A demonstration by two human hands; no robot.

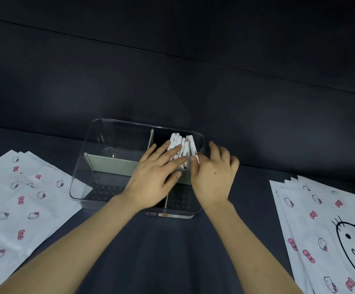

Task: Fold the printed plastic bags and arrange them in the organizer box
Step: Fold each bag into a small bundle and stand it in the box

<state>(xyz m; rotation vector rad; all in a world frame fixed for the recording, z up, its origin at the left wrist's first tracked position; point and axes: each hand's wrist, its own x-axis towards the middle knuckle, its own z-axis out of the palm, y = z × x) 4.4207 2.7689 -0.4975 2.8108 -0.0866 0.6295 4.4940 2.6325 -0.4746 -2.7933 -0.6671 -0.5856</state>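
L hand (157, 172) reaches over the near side of the clear organizer box (127, 123), palm down, fingers straight & spread, flat on the row of folded bags (183, 143) w/ nothing gripped. The bags stand on edge in the far-R compartment, packed side by side. R hand (212, 177) is just beside it at the box's R wall, thumb against the outermost folded bag. Its other fingers are motion-blurred past the rim, so can't tell if it pinches that bag or only touches it. Both forearms come in from the bottom edge & cross over the 2 near compartments. Grey-green dividers (108, 164) split the box into 4; L hand covers where they cross. Unfolded printed bags lie flat in 2 piles: 1 L of the box (13, 198), touching its near-L corner, 1 off to the R (321, 219), apart from it. All on a dark surface (172, 251).
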